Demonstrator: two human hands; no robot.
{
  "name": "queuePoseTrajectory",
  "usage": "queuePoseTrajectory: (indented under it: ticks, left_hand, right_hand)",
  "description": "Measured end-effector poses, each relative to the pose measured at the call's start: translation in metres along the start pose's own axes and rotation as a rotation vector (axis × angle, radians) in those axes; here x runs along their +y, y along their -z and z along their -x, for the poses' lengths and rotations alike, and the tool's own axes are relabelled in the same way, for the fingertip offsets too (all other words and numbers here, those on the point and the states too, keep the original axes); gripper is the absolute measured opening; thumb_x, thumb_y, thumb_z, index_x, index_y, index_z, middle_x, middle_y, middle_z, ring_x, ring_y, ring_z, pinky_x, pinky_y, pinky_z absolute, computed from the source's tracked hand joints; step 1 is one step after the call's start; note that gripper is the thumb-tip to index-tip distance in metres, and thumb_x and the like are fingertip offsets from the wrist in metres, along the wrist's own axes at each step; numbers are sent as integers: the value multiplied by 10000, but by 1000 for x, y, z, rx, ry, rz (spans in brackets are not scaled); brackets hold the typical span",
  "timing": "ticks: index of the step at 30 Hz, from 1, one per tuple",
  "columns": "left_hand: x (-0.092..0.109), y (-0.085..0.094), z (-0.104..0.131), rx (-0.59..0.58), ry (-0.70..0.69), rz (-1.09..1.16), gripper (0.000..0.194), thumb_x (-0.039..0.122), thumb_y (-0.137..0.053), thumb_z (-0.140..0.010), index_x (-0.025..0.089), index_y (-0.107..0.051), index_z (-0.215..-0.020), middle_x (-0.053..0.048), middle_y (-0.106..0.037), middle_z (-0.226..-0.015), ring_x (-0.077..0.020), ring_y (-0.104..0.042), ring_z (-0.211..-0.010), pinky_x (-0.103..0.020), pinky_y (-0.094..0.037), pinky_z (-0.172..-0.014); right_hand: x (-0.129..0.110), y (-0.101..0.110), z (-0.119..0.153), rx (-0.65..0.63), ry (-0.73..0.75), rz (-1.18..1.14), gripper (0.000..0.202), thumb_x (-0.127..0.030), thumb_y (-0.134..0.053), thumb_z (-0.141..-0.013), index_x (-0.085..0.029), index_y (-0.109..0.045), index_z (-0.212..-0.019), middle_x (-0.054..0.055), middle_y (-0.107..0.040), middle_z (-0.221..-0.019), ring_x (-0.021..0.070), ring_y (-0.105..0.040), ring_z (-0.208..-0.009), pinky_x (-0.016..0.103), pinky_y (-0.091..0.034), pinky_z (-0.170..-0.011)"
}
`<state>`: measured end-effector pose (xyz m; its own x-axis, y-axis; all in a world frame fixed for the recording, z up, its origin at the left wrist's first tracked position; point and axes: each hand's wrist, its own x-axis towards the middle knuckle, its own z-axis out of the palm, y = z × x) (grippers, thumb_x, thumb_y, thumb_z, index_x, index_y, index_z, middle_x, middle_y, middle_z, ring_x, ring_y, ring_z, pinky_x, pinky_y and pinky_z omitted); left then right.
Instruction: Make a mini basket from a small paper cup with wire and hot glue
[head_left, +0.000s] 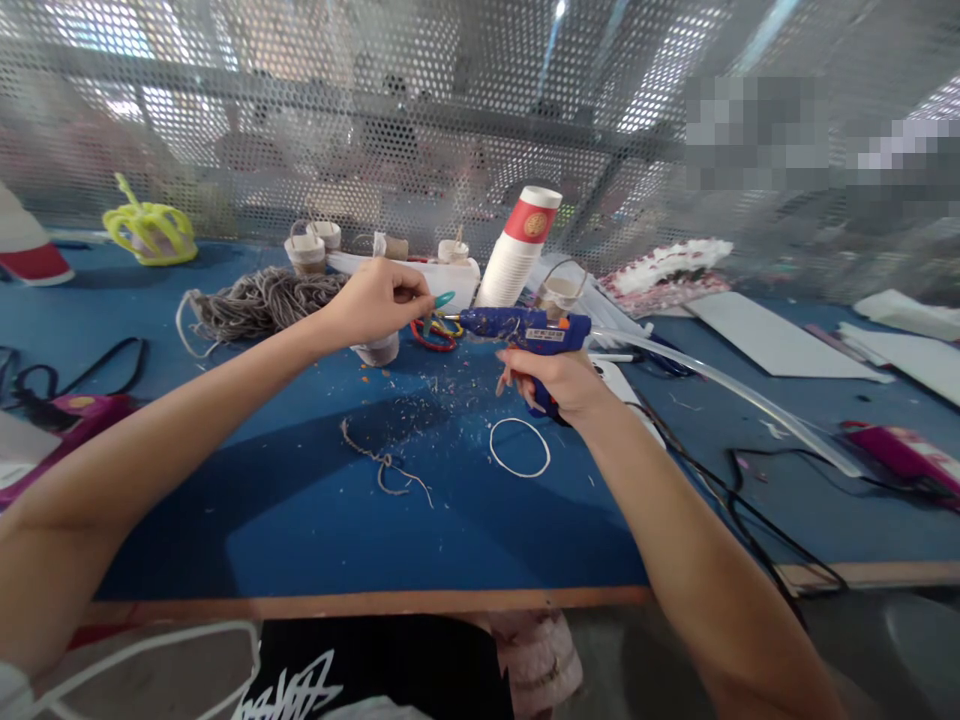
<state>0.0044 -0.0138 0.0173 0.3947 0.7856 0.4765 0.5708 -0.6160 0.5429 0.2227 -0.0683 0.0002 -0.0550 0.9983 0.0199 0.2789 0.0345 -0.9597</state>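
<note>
My right hand [551, 380] is wrapped round the handle of a blue glue gun [525, 328], whose nozzle points left. A long clear glue stick [720, 378] sticks out of its back end. Close to the nozzle, my left hand [386, 300] pinches a small teal piece [444, 299]. Just below the fingers are red-handled scissors [433, 336] and a small white cup [377, 350]. On the blue table lie a white ring [519, 447] and a knotted grey string [385, 461].
Grey yarn [259, 302] lies behind my left forearm. A tall stack of paper cups [517, 250] leans behind the glue gun. Black cables [735, 490] run along the right. Purple glue guns lie at both sides. A perforated metal screen [337, 120] stands behind the table.
</note>
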Motion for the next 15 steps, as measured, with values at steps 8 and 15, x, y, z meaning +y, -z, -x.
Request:
queuePoseTrajectory:
  ticks: [8,15]
  left_hand:
    - [-1,0,-1,-8,5,-15,176,231,-558,-732,135,-579,-585,41,-391,-478,-73,-315,-499,-242,-266,-512]
    - [-1,1,0,-11,13,-29,165,228,-561,-735,131,-592,-605,42,-389,-480,-74,-314,-497,-247,-267,-514]
  right_hand:
    - [-1,0,1,-10,-9,-17,218,-243,-649,-607,-179,-495,-467,-42,-424,-334,58,-357,-243,211,-268,-228]
    - [-2,0,1,-17,3,-2,222,-238,-643,-603,-177,-496,-448,-36,-443,-342,55,-367,-257,201,-270,-226]
